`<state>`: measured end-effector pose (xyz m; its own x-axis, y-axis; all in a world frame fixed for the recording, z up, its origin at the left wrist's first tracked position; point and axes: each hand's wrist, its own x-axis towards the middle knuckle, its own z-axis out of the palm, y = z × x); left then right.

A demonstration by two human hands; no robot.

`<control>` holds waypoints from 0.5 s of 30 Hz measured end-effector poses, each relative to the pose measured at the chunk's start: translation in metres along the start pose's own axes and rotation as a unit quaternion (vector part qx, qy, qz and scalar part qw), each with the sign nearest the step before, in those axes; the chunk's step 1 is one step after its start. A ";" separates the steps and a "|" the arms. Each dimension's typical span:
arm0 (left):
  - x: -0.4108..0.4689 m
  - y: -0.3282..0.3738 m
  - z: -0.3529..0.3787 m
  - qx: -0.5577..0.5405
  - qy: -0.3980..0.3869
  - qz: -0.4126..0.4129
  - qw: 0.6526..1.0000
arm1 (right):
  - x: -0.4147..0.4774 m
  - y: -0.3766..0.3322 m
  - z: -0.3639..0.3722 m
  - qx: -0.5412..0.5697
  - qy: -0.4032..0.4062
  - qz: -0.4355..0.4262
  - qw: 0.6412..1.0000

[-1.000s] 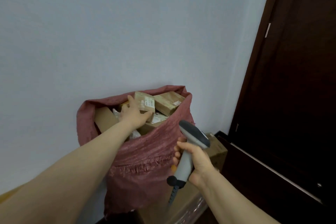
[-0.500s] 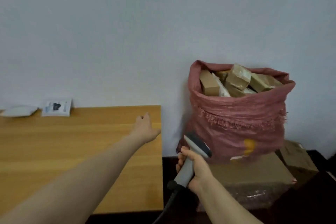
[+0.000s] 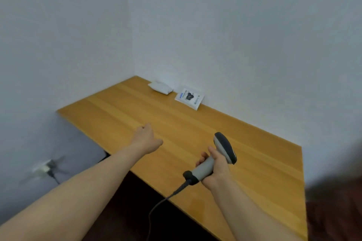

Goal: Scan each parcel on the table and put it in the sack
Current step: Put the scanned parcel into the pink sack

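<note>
Two parcels lie at the far edge of the wooden table (image 3: 195,143), against the wall: a plain white padded pouch (image 3: 160,87) and a flat white packet with a printed label (image 3: 189,98). My left hand (image 3: 146,138) hovers empty over the table's near-left part, fingers loosely apart, well short of both parcels. My right hand (image 3: 212,168) grips the grey handle of a barcode scanner (image 3: 223,149), whose dark head points toward the far side. The scanner's cable (image 3: 162,201) hangs down off the front edge. A blurred reddish edge of the sack (image 3: 337,211) shows at the lower right.
White walls meet in a corner behind the table. A wall socket with a plug (image 3: 46,168) sits low on the left wall. Dark floor lies below the table's front edge.
My view has swung left from the sack to the table. My left hand let go of a box in the sack and now reaches empty over the table. The scanner stays in my right hand.
</note>
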<state>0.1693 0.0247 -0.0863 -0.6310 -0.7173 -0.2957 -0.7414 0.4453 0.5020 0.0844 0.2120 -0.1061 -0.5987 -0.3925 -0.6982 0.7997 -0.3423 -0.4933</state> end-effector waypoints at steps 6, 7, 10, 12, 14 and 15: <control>0.072 -0.085 -0.073 0.018 0.026 -0.060 0.998 | 0.046 0.052 0.111 -0.002 -0.018 0.049 0.999; 0.083 -0.090 -0.078 0.019 0.021 -0.062 0.998 | 0.054 0.053 0.121 -0.003 -0.010 0.043 0.999; 0.118 -0.091 -0.083 0.026 0.011 -0.053 0.998 | 0.080 0.045 0.145 -0.011 0.009 0.018 1.000; 0.143 -0.085 -0.084 0.036 0.010 -0.049 0.998 | 0.099 0.034 0.159 -0.007 0.022 0.004 1.000; 0.167 -0.076 -0.081 0.039 -0.001 -0.048 0.998 | 0.122 0.021 0.171 0.001 0.028 -0.003 1.000; 0.180 -0.072 -0.080 0.040 -0.008 -0.046 0.998 | 0.133 0.014 0.177 0.005 0.028 -0.003 1.000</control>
<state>0.1273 -0.1789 -0.1106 -0.5625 -0.7490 -0.3501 -0.8117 0.4199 0.4060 0.0075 0.0042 -0.1146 -0.5997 -0.3426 -0.7231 0.7955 -0.3528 -0.4926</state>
